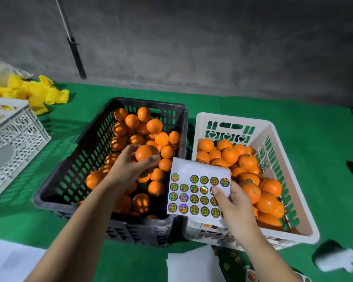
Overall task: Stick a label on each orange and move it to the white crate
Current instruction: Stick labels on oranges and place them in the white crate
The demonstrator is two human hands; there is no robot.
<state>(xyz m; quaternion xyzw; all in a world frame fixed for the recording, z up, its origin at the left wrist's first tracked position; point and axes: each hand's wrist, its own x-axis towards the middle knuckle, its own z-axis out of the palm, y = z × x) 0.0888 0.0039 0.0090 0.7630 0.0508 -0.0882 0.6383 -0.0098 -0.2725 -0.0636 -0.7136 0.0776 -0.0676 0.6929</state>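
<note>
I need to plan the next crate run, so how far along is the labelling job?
Done: the white plastic crate already holds a pile of oranges, some showing a sticker. In hand: the left hand grips one round orange over the black plastic crate, while the right hand holds the white sticker sheet, thumb on a label. Left: many oranges remain in the black crate, and plenty of labels.
</note>
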